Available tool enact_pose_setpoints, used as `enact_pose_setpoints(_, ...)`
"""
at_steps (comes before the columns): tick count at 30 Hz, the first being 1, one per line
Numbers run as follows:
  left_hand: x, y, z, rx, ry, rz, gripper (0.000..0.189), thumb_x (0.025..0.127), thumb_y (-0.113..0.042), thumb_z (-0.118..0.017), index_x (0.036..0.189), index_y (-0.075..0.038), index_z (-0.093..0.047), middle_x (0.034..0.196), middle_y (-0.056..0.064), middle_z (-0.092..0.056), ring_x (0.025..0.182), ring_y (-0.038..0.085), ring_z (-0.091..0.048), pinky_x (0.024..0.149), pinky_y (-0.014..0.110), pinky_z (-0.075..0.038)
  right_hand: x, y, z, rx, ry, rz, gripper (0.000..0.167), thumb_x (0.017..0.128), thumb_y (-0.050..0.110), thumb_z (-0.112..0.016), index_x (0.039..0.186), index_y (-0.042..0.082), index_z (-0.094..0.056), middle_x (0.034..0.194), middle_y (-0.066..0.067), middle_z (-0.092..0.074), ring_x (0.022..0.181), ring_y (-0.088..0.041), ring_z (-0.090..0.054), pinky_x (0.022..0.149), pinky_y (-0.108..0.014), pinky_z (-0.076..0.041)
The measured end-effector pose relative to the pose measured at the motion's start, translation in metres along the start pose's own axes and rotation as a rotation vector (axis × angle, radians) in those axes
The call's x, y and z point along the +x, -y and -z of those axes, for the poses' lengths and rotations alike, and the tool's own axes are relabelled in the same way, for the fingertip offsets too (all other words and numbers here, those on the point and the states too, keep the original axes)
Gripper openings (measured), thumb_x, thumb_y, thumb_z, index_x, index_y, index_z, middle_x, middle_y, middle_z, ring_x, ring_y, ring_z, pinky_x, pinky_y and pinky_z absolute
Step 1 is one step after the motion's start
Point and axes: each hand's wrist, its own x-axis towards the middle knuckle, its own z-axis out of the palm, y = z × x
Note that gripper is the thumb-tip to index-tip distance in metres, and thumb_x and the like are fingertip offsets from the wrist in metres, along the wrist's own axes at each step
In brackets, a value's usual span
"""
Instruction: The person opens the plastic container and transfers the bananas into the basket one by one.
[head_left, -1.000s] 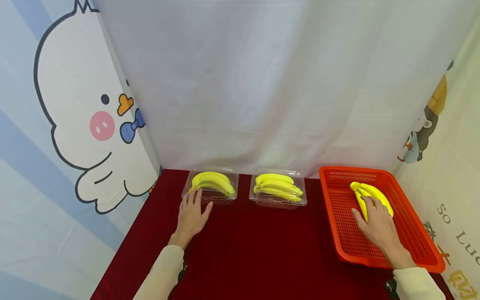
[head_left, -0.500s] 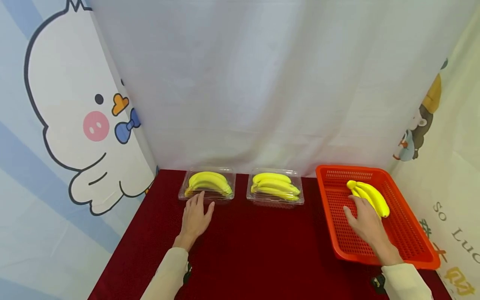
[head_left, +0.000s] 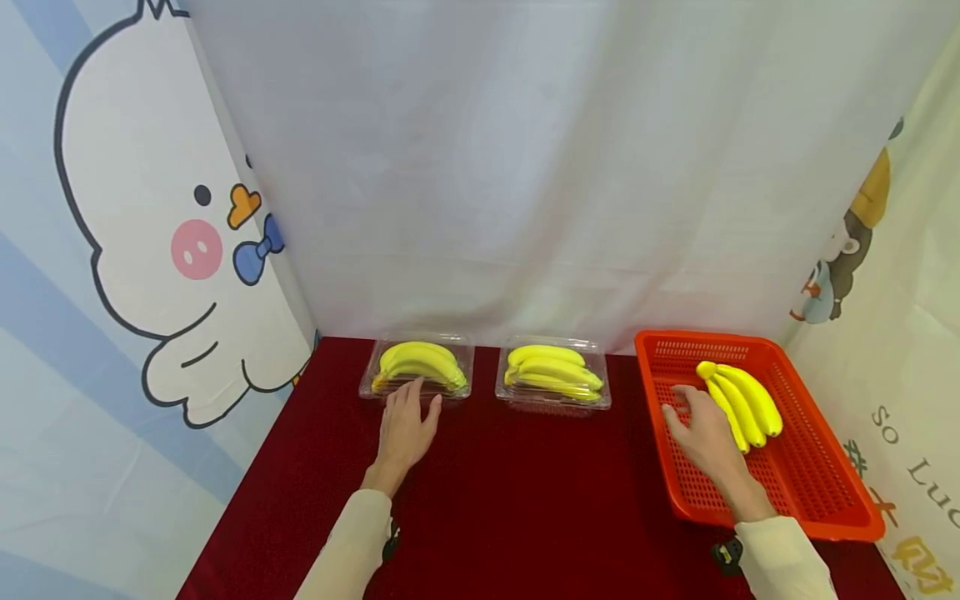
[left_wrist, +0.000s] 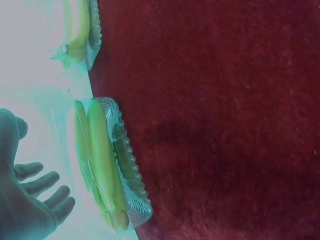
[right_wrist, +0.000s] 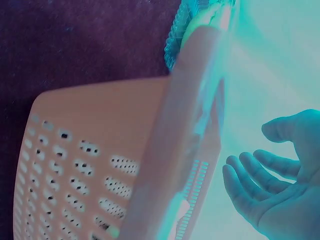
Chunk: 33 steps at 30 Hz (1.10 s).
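- My left arm (head_left: 343, 546): pale sleeve, reaching forward, slanting inward.
- My left hand (head_left: 405, 429): back uppermost, fingers (left_wrist: 41, 184) loosely bent, slightly parted; thumb (head_left: 432, 410) held out.
- My right arm (head_left: 786, 560): same pale sleeve, slanting inward.
- My right hand (head_left: 705, 437): fingers (right_wrist: 252, 179) relaxed, gently curved, thumb (right_wrist: 280, 129) well apart from them.
- Hands well apart.

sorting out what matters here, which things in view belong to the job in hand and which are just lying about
Probably part of the job:
left clear box of bananas, nearest the left hand
right clear box of bananas
red basket
banana bunch in it, beside the right hand

Apparently just surroundings:
dark red cloth
pale curtain
cartoon duck print
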Motion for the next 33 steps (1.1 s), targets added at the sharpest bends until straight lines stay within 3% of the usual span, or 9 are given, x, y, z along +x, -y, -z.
enact_pose_setpoints(14, 0.005, -0.019, -0.016, -0.051, -0.039, -0.032, 0.042, 0.105, -0.022, -0.059, 0.135, 0.007, -0.057, 0.133, 0.026, -0.058, 0.123, 0.046, -0.052, 0.105, 0.058, -0.043, 0.009, 0.026, -0.013, 0.108, 0.064, -0.124, 0.035, 0.104, 0.013, -0.059, 0.130, -0.010, -0.059, 0.118, -0.030, -0.066, 0.101, -0.042, -0.067, 0.085, -0.055, -0.057)
enact_pose_setpoints(27, 0.010, -0.034, -0.029, -0.118, -0.055, -0.047, 0.037, 0.103, -0.017, -0.062, 0.132, 0.007, -0.059, 0.128, 0.025, -0.062, 0.113, 0.044, -0.057, 0.098, 0.057, -0.048, 0.016, 0.036, -0.032, 0.134, 0.077, -0.167, 0.032, 0.102, 0.010, -0.059, 0.128, -0.010, -0.060, 0.115, -0.029, -0.067, 0.099, -0.040, -0.068, 0.083, -0.053, -0.058)
enact_pose_setpoints(33, 0.010, -0.038, -0.036, -0.151, -0.042, -0.021, 0.035, 0.104, -0.016, -0.059, 0.131, 0.007, -0.061, 0.127, 0.025, -0.063, 0.113, 0.044, -0.057, 0.096, 0.057, -0.049, 0.019, 0.039, -0.041, 0.147, 0.069, -0.179, 0.032, 0.100, 0.007, -0.060, 0.126, -0.012, -0.060, 0.114, -0.030, -0.067, 0.098, -0.041, -0.068, 0.083, -0.053, -0.057)
